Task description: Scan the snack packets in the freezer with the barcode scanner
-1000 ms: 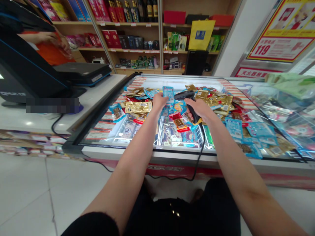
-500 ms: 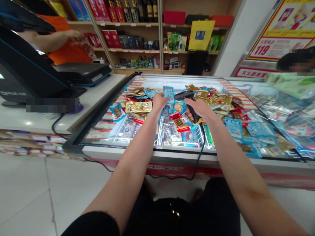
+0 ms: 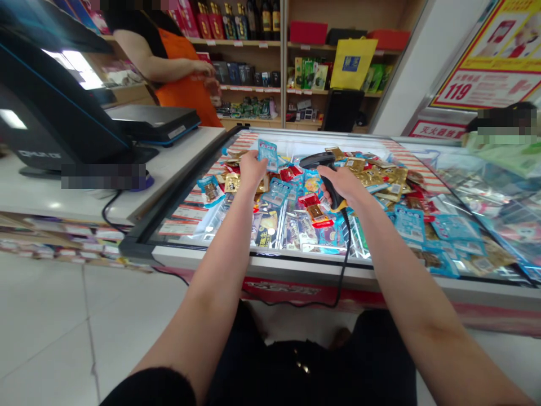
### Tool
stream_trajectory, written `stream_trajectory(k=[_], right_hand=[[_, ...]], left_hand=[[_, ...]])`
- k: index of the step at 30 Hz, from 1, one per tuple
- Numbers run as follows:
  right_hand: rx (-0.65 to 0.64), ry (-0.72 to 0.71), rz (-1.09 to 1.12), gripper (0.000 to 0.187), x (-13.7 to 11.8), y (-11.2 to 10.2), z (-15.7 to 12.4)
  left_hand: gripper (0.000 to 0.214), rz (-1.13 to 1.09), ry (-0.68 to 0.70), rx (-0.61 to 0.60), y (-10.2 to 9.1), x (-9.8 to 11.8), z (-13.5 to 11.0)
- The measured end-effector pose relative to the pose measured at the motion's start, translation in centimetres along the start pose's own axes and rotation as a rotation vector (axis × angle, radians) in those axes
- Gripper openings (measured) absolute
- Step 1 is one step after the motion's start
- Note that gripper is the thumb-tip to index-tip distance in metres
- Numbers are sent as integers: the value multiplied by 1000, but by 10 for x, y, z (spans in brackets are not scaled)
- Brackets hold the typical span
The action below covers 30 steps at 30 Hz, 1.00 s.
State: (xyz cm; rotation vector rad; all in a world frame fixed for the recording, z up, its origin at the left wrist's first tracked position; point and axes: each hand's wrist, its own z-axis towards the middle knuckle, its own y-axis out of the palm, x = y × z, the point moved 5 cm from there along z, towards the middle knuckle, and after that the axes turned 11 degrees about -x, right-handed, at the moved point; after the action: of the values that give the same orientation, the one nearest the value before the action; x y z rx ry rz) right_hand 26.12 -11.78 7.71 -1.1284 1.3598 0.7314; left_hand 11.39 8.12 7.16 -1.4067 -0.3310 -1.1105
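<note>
Just above the middle of the frame, the left hand (image 3: 252, 168) pinches a small light-blue packet (image 3: 267, 152) between thumb and fingers, gripping it low on its left side. The packet is flat and roughly rectangular, taller than wide, with a slightly glossy skin, a row of small pale and reddish marks across its upper part, and paler printing below that is too small to read. It stands nearly upright, leaning a little to the left at the top. To its right, near the centre of the frame, the right hand (image 3: 343, 185) is wrapped round the grip of a handheld scanner (image 3: 318, 160). The scanner is black with a yellow patch low on the grip; its rounded head points left, towards the packet but apart from it, and a black cable (image 3: 345, 248) drops from the handle to the lower middle. Under both hands lies a glass-topped chest (image 3: 192, 237), strewn with a glossy mix of packets: gold ones (image 3: 386, 177) heaped right of centre, red ones (image 3: 315, 210) between the hands, and more blue ones (image 3: 459, 226) at the middle right.
</note>
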Motion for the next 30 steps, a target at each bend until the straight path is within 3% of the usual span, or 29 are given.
stream_trajectory(k=[4,7,10,13,19,23,28,30], right_hand=[[12,-19,5,30,-2,2,5],[9,-1,-6,32,-1,3,7],[2,24,-14,34,1,4,8],[8,11,6,32,2,2,8],[43,27,55,27,4,-13,2],[76,39,68,28,5,-28,-6],[117,50,114,27,13,-50,-15],[138,41,116,27,17,-59,-18]], left_hand=[[25,133,9,69,-33,-15,0],[40,255,-48,121,-46,-25,-7],[55,344,-97,77,-43,-33,-12],[57,333,-104,29,-36,-35,-15],[51,356,-47,63,-30,-17,-22],[47,440,63,5,-9,9,-27],[42,426,244,-279,45,48,-38],[36,422,250,-381,67,61,-44]])
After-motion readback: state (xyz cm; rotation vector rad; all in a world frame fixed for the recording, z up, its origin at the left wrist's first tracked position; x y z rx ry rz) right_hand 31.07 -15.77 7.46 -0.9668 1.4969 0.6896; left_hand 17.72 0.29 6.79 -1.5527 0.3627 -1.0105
